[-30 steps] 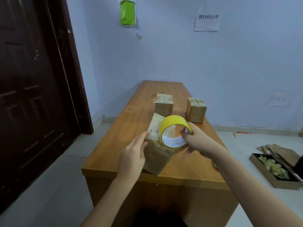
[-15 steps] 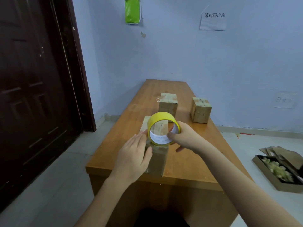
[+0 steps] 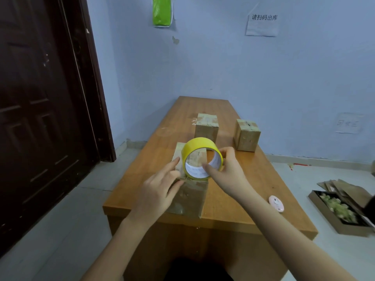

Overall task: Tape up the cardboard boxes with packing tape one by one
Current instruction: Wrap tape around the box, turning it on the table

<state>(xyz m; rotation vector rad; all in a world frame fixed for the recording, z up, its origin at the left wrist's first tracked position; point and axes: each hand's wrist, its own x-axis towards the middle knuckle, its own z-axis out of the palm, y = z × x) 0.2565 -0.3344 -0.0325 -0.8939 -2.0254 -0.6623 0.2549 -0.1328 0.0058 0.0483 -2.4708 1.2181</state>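
Observation:
A yellow roll of packing tape stands on edge on top of a cardboard box near the front of the wooden table. My right hand grips the roll, thumb inside the core. My left hand presses with straight fingers on the box's top left edge, beside the roll. Two more cardboard boxes stand farther back: one in the middle, one to the right; both carry tape on top.
A small pink round object lies on the table at the right. An open box of scraps and flat cardboard sit on the floor to the right. A dark door stands at the left.
The box has been turned square to me. The roll has moved left across its top, and my left hand has slid up along the box's left edge.

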